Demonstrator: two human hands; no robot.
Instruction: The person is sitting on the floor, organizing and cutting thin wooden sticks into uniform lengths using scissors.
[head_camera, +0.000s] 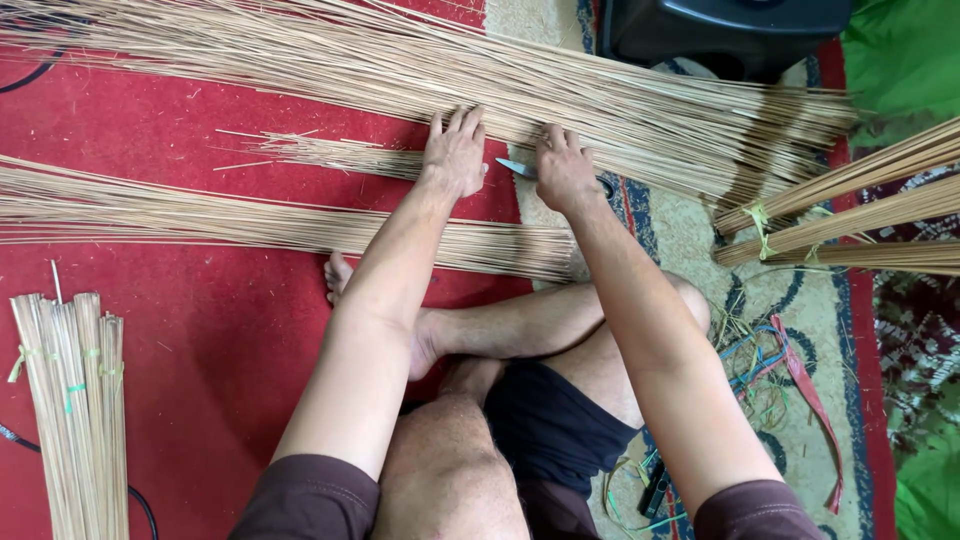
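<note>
- Straw-coloured thin sticks (620, 105) lay spread under both palms.
- Left hand (455, 152) pressed flat on them, fingers loosely spread, gripping nothing.
- Right hand (563, 168) rested fingers on the sticks, a small blade (516, 167) just beside its thumb.

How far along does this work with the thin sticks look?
Done: tied bundles lie at the right and lower left, bound with green ties. In hand: the left hand and right hand press on the big loose spread of sticks, a small blade between them. Left: that spread and a second loose layer on the red mat remain untied.
</note>
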